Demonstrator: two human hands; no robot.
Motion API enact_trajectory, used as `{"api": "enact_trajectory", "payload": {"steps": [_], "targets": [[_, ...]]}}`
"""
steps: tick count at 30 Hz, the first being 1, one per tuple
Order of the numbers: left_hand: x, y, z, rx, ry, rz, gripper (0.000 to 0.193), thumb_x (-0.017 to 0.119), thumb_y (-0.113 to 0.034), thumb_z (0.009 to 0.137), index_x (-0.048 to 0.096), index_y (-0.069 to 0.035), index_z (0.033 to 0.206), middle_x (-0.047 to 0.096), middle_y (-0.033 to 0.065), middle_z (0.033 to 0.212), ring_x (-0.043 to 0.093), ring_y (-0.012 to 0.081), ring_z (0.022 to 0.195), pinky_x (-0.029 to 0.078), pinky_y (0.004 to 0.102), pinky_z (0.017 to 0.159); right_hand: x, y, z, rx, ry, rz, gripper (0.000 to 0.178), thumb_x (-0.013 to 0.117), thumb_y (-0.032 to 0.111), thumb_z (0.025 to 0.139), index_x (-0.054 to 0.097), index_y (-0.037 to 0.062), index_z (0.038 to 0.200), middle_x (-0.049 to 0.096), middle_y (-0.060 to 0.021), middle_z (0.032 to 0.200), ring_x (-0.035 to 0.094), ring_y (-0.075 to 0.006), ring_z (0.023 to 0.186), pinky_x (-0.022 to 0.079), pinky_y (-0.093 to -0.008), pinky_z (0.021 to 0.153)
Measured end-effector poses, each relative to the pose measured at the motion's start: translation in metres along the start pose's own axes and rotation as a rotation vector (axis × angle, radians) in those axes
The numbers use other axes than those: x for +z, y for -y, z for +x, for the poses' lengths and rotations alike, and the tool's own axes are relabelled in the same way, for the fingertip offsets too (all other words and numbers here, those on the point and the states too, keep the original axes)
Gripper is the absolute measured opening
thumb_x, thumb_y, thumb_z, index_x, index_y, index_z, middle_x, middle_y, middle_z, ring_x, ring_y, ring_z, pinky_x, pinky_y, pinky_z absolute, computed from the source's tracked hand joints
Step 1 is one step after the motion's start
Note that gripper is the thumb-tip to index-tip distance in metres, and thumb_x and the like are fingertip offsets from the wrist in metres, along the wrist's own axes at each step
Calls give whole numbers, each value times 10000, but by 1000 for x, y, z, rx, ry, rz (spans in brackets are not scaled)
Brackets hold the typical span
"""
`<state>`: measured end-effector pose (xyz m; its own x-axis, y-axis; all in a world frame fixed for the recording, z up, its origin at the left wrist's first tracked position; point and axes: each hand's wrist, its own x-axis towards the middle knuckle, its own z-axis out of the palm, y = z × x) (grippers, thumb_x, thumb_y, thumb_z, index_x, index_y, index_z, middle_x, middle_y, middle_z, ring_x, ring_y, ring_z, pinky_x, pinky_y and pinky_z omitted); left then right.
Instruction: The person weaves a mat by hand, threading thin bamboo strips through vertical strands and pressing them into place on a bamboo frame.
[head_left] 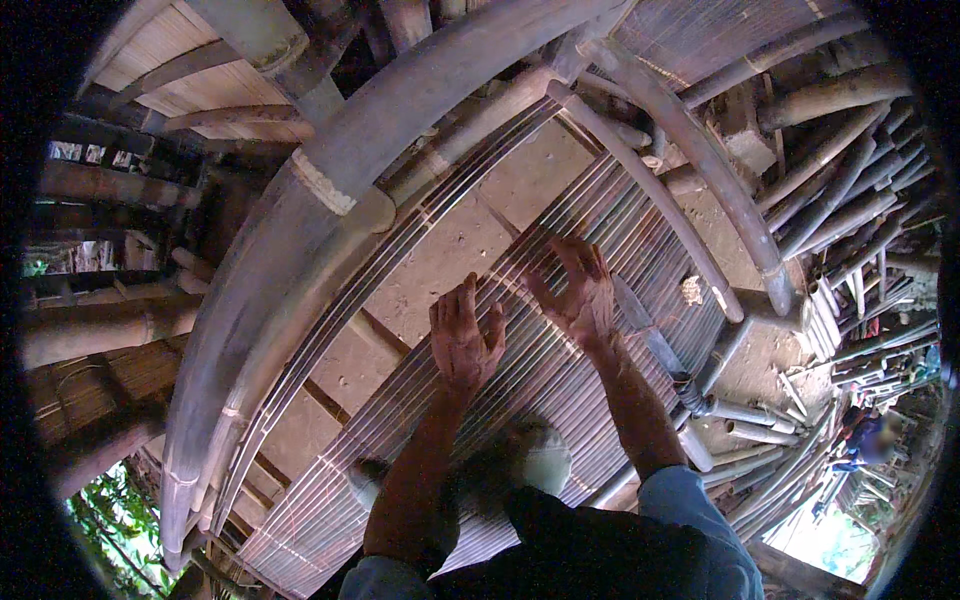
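Below me is a slatted bamboo mat [400, 415], its long thin strips lying side by side and crossed by pale binding lines. My left hand [464, 335] is over the mat's far left edge, fingers stretched out and thumb apart. Further right and slightly farther off, my right hand [575, 290] spreads its fingers low over the strips near a pale binding line. Neither hand shows anything in its grip; whether the fingertips touch the strips I cannot tell. My knees rest on the mat, partly hidden by my arms.
A thick bamboo pole [270, 250] curves along the left and far side. Between it and the mat, crosspieces span gaps over bare earth [430, 270]. A flat bamboo piece [650, 335] lies right of my hand. Stacked poles [840, 220] line the right; a person [872, 440] is beyond.
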<state>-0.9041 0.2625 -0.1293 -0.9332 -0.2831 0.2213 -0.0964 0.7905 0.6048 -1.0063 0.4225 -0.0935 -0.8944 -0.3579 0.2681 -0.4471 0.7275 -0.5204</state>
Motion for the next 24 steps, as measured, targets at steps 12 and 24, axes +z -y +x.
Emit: {"api": "enact_trajectory", "payload": {"steps": [12,24], "targets": [[3,-31,-3,-41,-78,-59,359,732,-234,788,616,-73,1086,590,114,943,559,303,901,404,475,857,3,-7,-42,-228,-95,-39,176,676,52,773,628,31,942,610,-169,908,605,-348,878,493,-456,666],[-145,-67,60,-595,659,-759,258,615,-269,972,713,-29,967,708,21,808,478,37,578,386,235,520,-69,64,-45,-116,272,453,476,785,145,787,588,29,1204,675,-137,1023,666,-294,968,551,-418,811]]}}
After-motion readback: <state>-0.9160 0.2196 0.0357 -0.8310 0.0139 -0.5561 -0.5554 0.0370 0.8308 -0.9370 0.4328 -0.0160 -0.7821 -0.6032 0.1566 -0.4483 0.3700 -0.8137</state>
